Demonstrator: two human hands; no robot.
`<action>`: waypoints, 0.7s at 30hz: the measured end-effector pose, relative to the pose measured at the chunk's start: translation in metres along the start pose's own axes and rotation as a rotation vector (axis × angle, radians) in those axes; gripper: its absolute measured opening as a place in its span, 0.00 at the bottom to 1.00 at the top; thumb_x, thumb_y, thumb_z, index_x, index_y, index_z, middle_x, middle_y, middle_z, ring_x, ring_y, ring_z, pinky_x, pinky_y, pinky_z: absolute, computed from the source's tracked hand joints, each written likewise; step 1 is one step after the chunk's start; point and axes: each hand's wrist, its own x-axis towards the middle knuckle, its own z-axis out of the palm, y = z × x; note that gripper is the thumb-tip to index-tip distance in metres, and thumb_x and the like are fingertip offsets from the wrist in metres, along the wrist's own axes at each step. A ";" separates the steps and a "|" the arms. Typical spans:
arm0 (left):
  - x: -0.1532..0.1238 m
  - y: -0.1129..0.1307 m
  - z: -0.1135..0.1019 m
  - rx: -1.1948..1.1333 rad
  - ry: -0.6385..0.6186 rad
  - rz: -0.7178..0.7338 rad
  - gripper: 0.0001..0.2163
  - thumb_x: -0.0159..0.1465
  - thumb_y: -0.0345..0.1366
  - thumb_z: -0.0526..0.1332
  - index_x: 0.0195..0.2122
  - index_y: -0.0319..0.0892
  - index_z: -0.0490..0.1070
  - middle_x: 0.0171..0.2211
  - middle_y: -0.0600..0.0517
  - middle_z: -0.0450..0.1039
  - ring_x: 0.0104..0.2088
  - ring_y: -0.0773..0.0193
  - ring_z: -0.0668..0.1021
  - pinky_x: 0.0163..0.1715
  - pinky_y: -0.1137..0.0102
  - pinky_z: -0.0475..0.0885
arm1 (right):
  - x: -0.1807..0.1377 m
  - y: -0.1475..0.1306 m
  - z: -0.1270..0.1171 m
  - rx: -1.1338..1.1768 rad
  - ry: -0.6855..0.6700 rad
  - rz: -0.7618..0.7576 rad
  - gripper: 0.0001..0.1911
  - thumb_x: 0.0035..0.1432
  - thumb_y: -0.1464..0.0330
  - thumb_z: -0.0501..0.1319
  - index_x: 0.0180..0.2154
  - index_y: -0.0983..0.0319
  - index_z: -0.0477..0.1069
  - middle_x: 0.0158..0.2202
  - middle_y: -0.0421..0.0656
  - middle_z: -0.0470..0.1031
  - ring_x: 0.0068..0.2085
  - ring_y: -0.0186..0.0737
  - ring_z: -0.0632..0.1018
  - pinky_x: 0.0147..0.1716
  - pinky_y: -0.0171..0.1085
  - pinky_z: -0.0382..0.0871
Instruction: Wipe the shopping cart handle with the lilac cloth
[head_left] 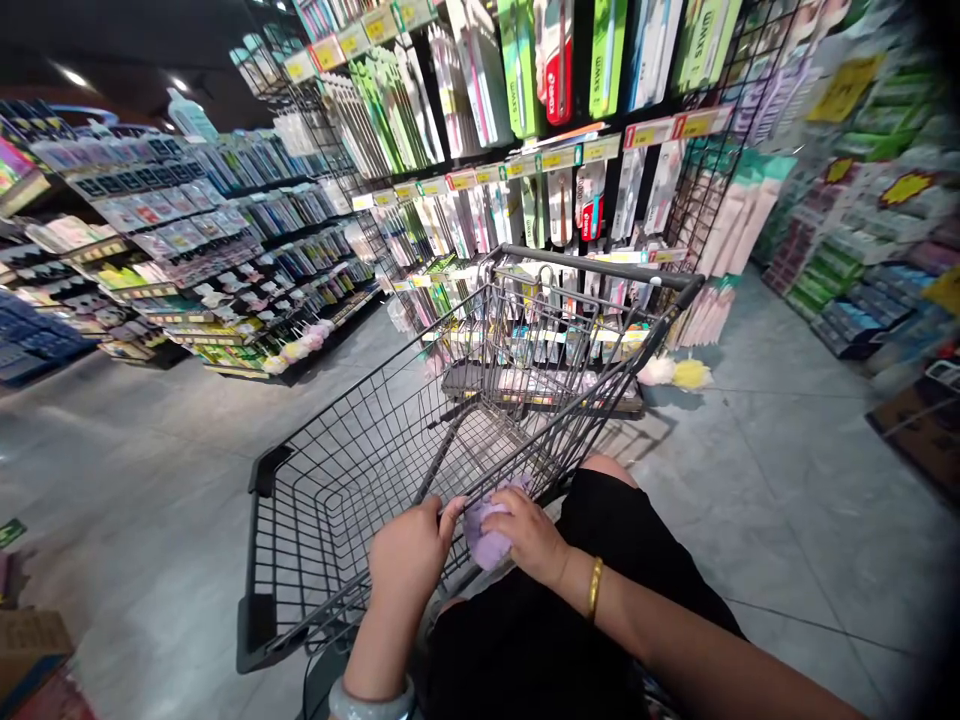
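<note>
A dark wire shopping cart [360, 450] stands in front of my knees, its side towards me and its basket holding nothing I can see. My left hand [409, 550] is closed around the near upper rail of the cart, thumb along the bar. Just right of it, my right hand [525, 530] presses a crumpled lilac cloth [486, 535] against the cart's near side, fingers curled over it. Part of the cloth is hidden under those fingers. The cart's push handle [600, 264] is at the far right end.
A rack of hanging toothbrush packs [525, 200] rises right behind the cart. More stocked shelves [187, 220] stand to the left, and stacked packages [870, 230] to the right. A cardboard box [34, 640] sits at lower left on the grey floor [150, 490].
</note>
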 end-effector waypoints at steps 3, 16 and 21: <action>-0.002 -0.005 -0.009 -0.105 -0.055 0.057 0.26 0.69 0.56 0.37 0.35 0.46 0.69 0.28 0.51 0.76 0.31 0.61 0.76 0.25 0.71 0.54 | -0.005 -0.001 -0.003 0.027 -0.036 0.071 0.25 0.46 0.85 0.53 0.39 0.57 0.76 0.45 0.44 0.66 0.48 0.41 0.69 0.47 0.41 0.68; -0.030 -0.047 0.004 0.040 0.015 -0.123 0.25 0.69 0.54 0.40 0.34 0.44 0.70 0.31 0.48 0.76 0.32 0.58 0.76 0.26 0.69 0.54 | -0.012 0.004 0.016 0.000 -0.083 -0.003 0.22 0.51 0.85 0.52 0.39 0.59 0.77 0.42 0.44 0.68 0.45 0.42 0.71 0.45 0.40 0.70; -0.029 -0.048 0.014 0.076 0.058 -0.128 0.26 0.69 0.56 0.40 0.34 0.44 0.70 0.30 0.48 0.76 0.31 0.58 0.76 0.24 0.69 0.49 | 0.014 -0.033 0.008 0.075 -0.033 -0.076 0.22 0.53 0.81 0.55 0.44 0.57 0.76 0.48 0.46 0.66 0.51 0.43 0.68 0.51 0.44 0.68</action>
